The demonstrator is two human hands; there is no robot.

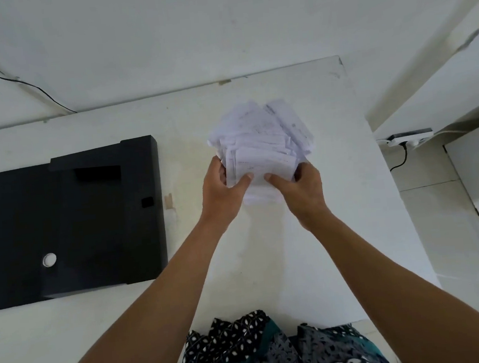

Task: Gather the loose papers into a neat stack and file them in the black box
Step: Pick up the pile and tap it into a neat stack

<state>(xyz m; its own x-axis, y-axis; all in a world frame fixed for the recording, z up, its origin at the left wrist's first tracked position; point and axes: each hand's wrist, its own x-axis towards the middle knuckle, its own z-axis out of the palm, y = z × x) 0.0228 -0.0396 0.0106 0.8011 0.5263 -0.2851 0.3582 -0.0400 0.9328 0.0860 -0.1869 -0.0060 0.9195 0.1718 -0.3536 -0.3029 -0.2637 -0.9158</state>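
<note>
We hold the papers (258, 147) in a two-handed grip: the left hand (222, 191) curls round the near left edge with its thumb on top, and the right hand (300, 190) mirrors it on the near right edge. The bundle sits just above or on the white tabletop (333, 173), we cannot tell which, and its far sheets fan out unevenly. To do this step well, we judge we should loosen our fingers slightly, stand the sheets on edge, and tap them against the tabletop until the edges align. The black box (71, 222) lies open, well apart to the left, so we square the stack before carrying it across.
</note>
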